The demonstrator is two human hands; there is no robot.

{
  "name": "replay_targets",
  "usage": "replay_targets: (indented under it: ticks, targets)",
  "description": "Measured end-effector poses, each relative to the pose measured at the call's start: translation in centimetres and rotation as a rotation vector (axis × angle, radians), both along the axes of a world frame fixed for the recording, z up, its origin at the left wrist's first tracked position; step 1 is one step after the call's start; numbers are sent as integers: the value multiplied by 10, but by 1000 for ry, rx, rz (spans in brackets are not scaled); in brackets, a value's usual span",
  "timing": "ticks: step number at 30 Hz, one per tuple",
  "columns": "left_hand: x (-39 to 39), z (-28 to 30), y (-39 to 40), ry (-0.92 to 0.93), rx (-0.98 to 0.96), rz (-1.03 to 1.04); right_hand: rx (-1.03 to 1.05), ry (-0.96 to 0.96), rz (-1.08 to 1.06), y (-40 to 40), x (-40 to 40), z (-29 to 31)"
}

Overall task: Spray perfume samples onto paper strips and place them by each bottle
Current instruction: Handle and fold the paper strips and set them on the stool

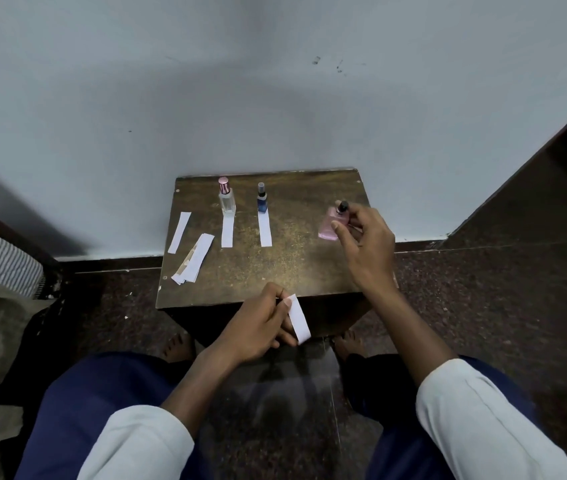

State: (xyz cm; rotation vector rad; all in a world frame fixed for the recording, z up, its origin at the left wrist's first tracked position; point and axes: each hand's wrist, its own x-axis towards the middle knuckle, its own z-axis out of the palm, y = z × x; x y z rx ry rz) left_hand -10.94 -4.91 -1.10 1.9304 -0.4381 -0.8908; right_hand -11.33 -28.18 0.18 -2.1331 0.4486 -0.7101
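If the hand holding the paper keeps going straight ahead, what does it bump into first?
Probably nothing soon. The left hand with its paper strip points across bare table, roughly toward the pink bottle in the right hand, though depth is hard to judge.

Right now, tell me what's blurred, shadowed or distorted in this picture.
Head view: the pink bottle in the right hand is soft with motion blur, while the clear bottle and blue bottle look sharper; a broad soft shadow lies on the wall; the wide angle bends the floor line and the stool edges; the light is dim and cool.
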Motion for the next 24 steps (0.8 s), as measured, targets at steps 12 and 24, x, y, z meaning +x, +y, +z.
replay_targets:
  ticks: [12, 24]
  targets:
    - [24, -18, -9, 8, 23, -113, -92, 110, 121, -35, 94, -9]
    - [30, -21, -7, -16, 8, -125, -210, 180, 263, -42, 108, -19]
